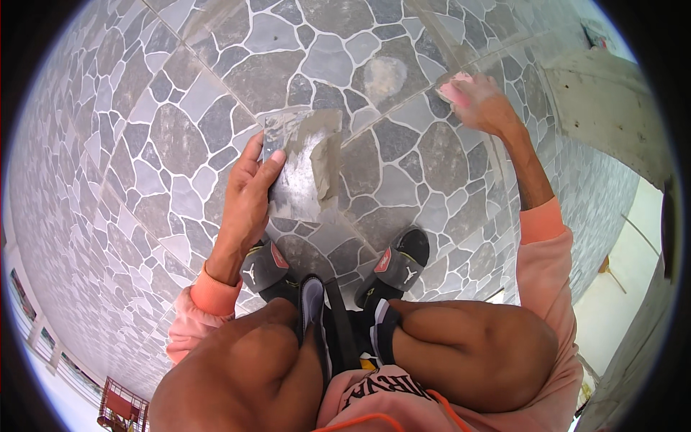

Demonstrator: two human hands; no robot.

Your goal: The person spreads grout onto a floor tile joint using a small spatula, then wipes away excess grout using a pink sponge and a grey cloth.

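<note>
My left hand (246, 189) grips the edge of a flat rectangular metal plate (291, 191), thumb on top and fingers beneath. A lump of wet grey-beige grout (326, 169) lies along the plate's right side, with more smeared across its upper part. At the upper right my right hand (488, 108) is closed around a pink pad or scraper (455, 89), whose exact kind I cannot make out. This pink piece is against the stone-patterned floor tile (443, 155), near a joint between tiles. My right hand is slightly blurred.
A pale dried smear (385, 79) marks the tiles between my hands. My feet in dark slides (394, 272) stand close below the plate. A concrete block or ledge (604, 108) rises at the right, and a red metal frame (122, 405) stands at the lower left.
</note>
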